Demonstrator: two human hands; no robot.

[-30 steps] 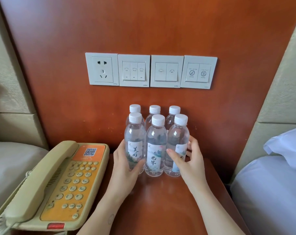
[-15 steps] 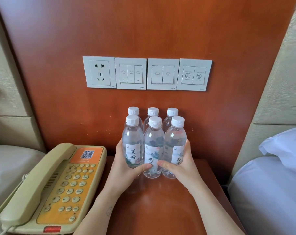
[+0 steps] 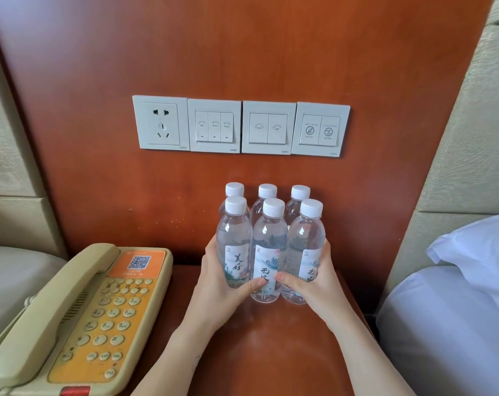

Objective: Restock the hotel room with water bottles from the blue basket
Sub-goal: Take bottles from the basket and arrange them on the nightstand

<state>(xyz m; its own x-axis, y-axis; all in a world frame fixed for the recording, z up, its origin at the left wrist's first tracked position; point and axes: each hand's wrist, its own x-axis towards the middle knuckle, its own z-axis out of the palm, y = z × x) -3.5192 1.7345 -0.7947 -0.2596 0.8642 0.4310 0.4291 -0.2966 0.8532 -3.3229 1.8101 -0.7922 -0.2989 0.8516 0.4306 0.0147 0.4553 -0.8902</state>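
Restocking looks nearly done: six clear white-capped water bottles (image 3: 269,247) stand beside the beige telephone (image 3: 79,315), fingers of left hand (image 3: 222,284) and right hand (image 3: 314,284) curled round the front ones

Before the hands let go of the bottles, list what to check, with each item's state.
1. Bottles upright, two rows of three: ok.
2. All six caps on: ok.
3. Left hand and right hand grip the front row from both sides: ok.
4. Bases flat on the nightstand: cannot tell.
5. Gap to the phone: ok.
6. More bottles left in the basket: cannot tell, out of view.
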